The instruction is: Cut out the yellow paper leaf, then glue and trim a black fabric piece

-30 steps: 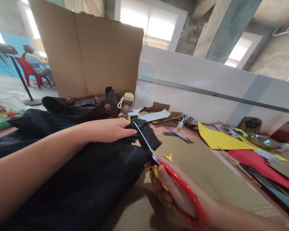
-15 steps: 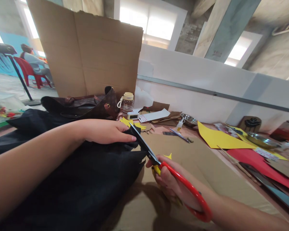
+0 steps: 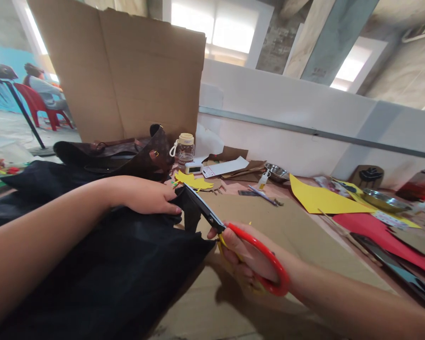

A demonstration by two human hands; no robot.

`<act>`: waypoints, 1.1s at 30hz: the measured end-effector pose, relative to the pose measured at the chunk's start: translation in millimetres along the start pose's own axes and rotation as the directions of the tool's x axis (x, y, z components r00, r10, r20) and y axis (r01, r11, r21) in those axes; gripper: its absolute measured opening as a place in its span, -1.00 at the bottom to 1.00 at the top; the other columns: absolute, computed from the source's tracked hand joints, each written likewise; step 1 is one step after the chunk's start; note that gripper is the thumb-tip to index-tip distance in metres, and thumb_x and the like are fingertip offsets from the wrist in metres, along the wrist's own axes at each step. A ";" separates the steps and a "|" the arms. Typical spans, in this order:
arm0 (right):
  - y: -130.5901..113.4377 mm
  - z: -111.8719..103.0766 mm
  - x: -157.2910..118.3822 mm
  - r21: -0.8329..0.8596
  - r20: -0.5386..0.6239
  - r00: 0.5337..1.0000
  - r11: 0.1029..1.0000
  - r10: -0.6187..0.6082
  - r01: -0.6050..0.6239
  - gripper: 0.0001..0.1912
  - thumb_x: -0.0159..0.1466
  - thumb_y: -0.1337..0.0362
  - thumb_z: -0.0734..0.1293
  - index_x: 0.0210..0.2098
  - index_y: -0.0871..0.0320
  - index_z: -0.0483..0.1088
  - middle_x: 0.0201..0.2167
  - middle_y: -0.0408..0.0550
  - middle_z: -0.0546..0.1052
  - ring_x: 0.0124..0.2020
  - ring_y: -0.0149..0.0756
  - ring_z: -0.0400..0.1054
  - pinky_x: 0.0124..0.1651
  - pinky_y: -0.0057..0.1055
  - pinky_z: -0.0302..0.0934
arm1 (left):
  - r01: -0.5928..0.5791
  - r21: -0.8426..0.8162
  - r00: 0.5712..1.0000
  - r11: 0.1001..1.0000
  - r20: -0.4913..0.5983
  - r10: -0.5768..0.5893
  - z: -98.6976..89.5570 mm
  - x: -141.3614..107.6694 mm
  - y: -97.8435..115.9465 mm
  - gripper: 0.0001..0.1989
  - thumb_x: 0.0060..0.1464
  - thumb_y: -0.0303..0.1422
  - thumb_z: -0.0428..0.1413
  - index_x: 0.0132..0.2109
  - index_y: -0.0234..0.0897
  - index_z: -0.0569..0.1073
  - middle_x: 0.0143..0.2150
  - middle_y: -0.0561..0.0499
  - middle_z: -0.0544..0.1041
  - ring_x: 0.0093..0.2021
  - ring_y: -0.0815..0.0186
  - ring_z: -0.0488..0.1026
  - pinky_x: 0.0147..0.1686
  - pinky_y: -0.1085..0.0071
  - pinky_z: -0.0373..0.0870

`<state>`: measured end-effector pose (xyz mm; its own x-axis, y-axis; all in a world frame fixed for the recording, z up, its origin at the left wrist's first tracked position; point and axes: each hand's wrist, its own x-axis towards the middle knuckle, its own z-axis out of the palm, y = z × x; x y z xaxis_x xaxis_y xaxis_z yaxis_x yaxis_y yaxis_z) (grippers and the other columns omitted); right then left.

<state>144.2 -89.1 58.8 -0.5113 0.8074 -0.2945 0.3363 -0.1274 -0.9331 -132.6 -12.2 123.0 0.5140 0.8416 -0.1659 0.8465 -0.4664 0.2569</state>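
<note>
Our left hand [image 3: 150,196] lies over the dark fabric [image 3: 109,269], its grip pinched, thumb and fingers closed on the edge beside the scissor tips. Our right hand [image 3: 242,245] has its grip wrapped around the red-handled scissors [image 3: 209,216], thumb on the near side, fingers curled beneath. The blades point up and away toward our left hand, with a narrow dark strip hanging just below them — we cannot tell how far apart the blades stand. The fabric spreads across the left of the tabletop [image 3: 230,187], and its ragged right edge overlaps a flat cardboard sheet [image 3: 286,226].

Just beyond the scissor tips we see a jagged yellow piece [image 3: 196,183], and behind it a small white device [image 3: 193,168] and a clear bottle [image 3: 186,152] with a cream lid. A brown bag [image 3: 127,158] sits left of the bottle, before an upright cardboard panel [image 3: 138,75]. To the right lie a yellow sheet [image 3: 318,200] and a red sheet [image 3: 371,236] — the yellow one partly over the red.
</note>
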 end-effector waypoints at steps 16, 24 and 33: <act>-6.6 -14.5 -2.8 -0.048 0.151 0.983 0.993 -0.100 0.109 -0.18 0.19 -0.56 0.24 -0.16 0.11 0.25 -0.48 -0.31 0.20 -0.59 -0.56 -0.01 -0.62 -0.58 -0.07 | -0.124 0.060 0.986 0.991 0.118 0.116 5.9 -2.3 15.0 -0.55 0.33 -0.14 0.03 0.21 -0.17 0.59 0.22 -0.05 0.65 0.15 0.08 0.58 0.19 0.32 0.44; -8.8 -12.8 -6.4 -0.024 0.045 0.999 1.000 0.004 -0.003 -0.12 0.17 -0.58 0.24 -0.03 0.11 0.38 -0.52 -0.33 0.21 -0.65 -0.58 -0.07 -0.67 -0.59 -0.08 | -0.054 0.117 0.997 0.992 0.052 0.048 11.8 0.4 4.2 -0.48 0.31 0.08 0.04 0.03 -0.16 0.69 -0.01 -0.14 0.72 -0.03 0.05 0.64 0.05 0.30 0.51; 3.3 -14.6 -7.4 -0.047 0.026 0.996 0.995 -0.089 0.091 -0.13 0.19 -0.60 0.17 -0.10 0.12 0.31 -0.51 -0.32 0.21 -0.65 -0.56 -0.03 -0.68 -0.60 -0.07 | -0.018 -0.073 0.990 0.997 -0.143 0.008 10.2 7.7 9.0 -0.27 0.27 0.25 -0.06 0.23 -0.16 0.58 0.23 -0.08 0.65 0.13 0.01 0.61 0.16 0.27 0.47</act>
<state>160.6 -87.2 60.9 -0.5597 0.8003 -0.2151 0.3250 -0.0268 -0.9453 -119.7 -12.7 114.3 0.4953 0.8683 -0.0260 0.8245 -0.4605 0.3289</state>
